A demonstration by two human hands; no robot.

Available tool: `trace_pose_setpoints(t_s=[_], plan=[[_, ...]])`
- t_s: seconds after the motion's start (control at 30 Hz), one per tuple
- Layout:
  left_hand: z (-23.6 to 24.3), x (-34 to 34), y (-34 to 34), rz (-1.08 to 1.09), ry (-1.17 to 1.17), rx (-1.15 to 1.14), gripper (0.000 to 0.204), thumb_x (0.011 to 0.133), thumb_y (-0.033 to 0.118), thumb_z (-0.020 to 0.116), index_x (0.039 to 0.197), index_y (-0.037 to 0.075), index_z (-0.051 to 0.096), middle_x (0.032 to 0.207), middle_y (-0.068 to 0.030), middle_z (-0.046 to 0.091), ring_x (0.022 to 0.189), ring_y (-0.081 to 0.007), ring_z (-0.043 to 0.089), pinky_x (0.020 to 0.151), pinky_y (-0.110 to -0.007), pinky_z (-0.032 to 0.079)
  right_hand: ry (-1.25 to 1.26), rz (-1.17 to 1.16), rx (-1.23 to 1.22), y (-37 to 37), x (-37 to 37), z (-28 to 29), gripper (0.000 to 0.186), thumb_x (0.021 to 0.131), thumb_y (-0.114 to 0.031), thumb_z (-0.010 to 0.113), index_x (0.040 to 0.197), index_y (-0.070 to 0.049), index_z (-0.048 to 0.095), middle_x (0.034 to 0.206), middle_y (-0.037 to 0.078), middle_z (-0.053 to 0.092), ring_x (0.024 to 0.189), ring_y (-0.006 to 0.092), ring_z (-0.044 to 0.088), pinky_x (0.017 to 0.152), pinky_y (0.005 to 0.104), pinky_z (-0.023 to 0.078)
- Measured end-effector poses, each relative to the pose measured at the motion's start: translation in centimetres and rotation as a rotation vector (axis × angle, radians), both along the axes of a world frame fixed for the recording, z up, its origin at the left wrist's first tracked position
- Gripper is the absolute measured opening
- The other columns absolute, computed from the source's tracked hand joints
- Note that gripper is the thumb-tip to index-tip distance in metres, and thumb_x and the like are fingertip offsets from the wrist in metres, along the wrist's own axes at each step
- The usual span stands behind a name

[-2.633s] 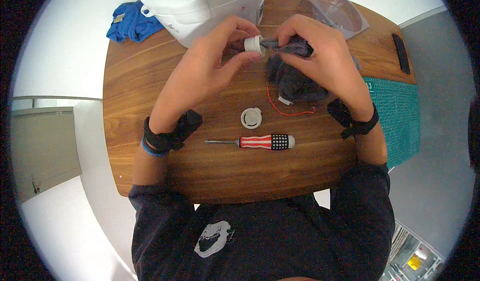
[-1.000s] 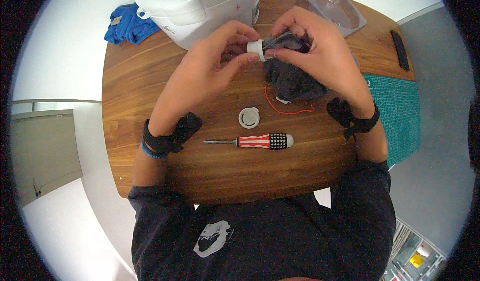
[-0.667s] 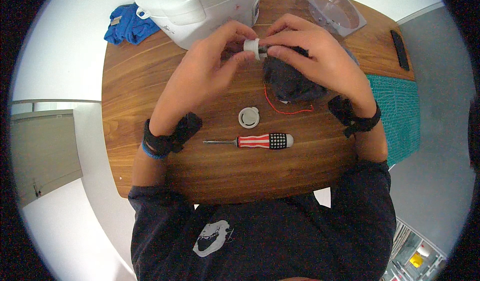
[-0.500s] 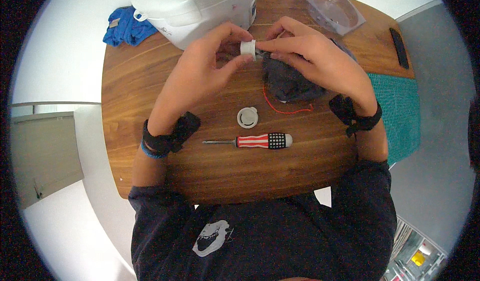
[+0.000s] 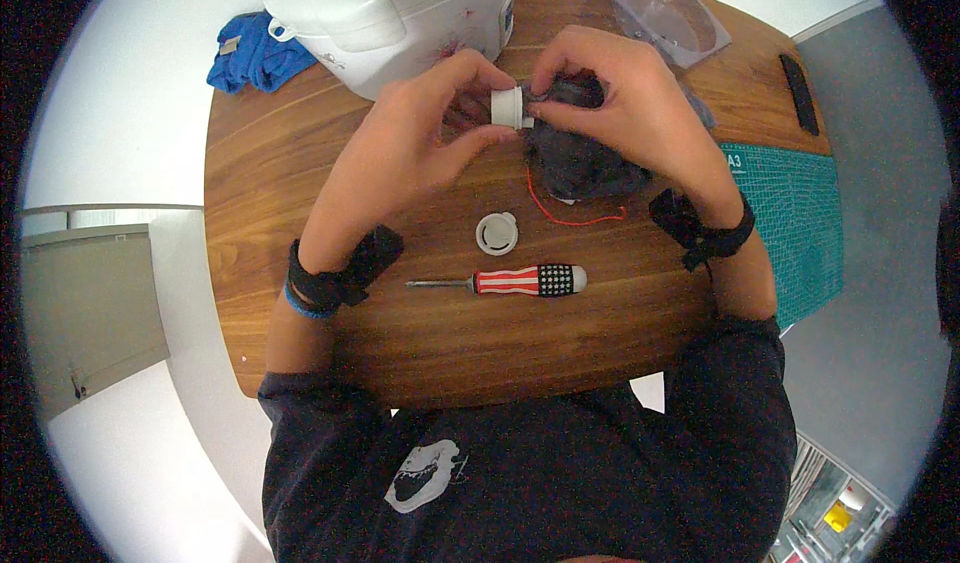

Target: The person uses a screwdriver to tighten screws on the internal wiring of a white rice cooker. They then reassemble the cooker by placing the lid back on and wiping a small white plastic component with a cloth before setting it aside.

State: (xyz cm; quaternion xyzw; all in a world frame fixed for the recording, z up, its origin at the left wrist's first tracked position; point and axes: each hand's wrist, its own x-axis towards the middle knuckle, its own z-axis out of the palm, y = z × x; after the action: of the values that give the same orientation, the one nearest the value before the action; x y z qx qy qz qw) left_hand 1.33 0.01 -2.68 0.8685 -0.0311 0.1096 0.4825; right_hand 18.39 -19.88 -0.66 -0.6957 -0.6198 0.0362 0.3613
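Observation:
My left hand (image 5: 425,113) grips a short white plastic cylinder (image 5: 507,109) with a flanged rim between thumb and fingers. From the other side, my right hand (image 5: 630,88) has its thumb and forefinger nearly together at the cylinder's rim. What these fingertips pinch is too small to make out. Under my right hand lies a dark grey cloth bundle (image 5: 580,163), with a red cord (image 5: 565,219) trailing from it. Nearer to me on the table sits a round white plastic cap (image 5: 496,234) with a small tab. A screwdriver (image 5: 527,281) with a stars-and-stripes handle lies below it, tip leftward.
A large white lidded container (image 5: 400,23) stands at the back of the wooden table (image 5: 440,353). Left of it is a blue cloth (image 5: 257,53). A clear plastic tray (image 5: 670,21), a black flat object (image 5: 799,95) and a green cutting mat (image 5: 790,223) are along the right.
The white cylinder has shifted slightly right in my left hand and turned a little. My right fingers have drawn back from over the rim and curled more.

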Motion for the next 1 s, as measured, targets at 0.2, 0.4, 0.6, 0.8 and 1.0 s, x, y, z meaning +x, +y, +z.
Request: trace_pose_setpoints(t_s=[0.2,0.4,0.6,0.8,1.0], plan=[[-1.4,0.4,0.5,0.033,-0.073,-0.052,0.03,0.099,0.004,0.078,0.127,0.001,0.066,0.106,-0.0166,0.078,0.093,-0.0282,0.077,0.085,-0.039,0.061,-0.187,-0.089,0.011,0.1,0.4,-0.8,0.025,0.085,-0.01,0.084,0.106,-0.006,0.071,0.109,0.015,0.075,0.107,0.0405,0.073,0.096,0.0474,0.06],[0.2,0.0,0.7,0.061,-0.022,0.129,0.035,0.101,0.005,0.077,0.134,0.003,0.065,0.107,-0.0171,0.075,0.096,-0.0264,0.074,0.087,-0.038,0.06,-0.085,-0.1,0.009,-0.3,-0.1,0.2,0.024,0.089,-0.012,0.081,0.11,-0.005,0.072,0.111,0.017,0.075,0.109,0.0399,0.074,0.097,0.047,0.06],[-0.4,0.5,0.6,0.038,-0.007,0.025,0.034,0.103,0.005,0.074,0.136,0.004,0.064,0.107,-0.017,0.073,0.099,-0.0254,0.073,0.089,-0.037,0.059,-0.049,0.057,0.012,-0.2,-0.2,-0.1,0.026,0.092,-0.007,0.079,0.117,-0.002,0.073,0.108,0.014,0.077,0.1,0.0283,0.077,0.09,0.0368,0.059],[-0.3,0.4,0.2,0.037,0.004,-0.076,0.032,0.104,0.003,0.072,0.136,0.005,0.064,0.109,-0.0134,0.074,0.101,-0.0216,0.072,0.091,-0.036,0.06,0.166,-0.005,-0.078,-0.4,-0.7,0.5,0.023,0.095,-0.007,0.081,0.116,-0.002,0.074,0.107,0.009,0.079,0.1,0.0188,0.076,0.091,0.0343,0.059],[-0.6,0.3,0.2,0.012,-0.037,-0.091,0.035,0.103,0.0,0.073,0.137,0.004,0.066,0.12,-0.0135,0.076,0.105,-0.0205,0.074,0.094,-0.036,0.061,0.261,-0.089,-0.075,-0.1,-0.9,0.2,0.027,0.088,-0.008,0.089,0.109,-0.003,0.073,0.101,0.007,0.078,0.095,0.0143,0.074,0.086,0.0334,0.06]])
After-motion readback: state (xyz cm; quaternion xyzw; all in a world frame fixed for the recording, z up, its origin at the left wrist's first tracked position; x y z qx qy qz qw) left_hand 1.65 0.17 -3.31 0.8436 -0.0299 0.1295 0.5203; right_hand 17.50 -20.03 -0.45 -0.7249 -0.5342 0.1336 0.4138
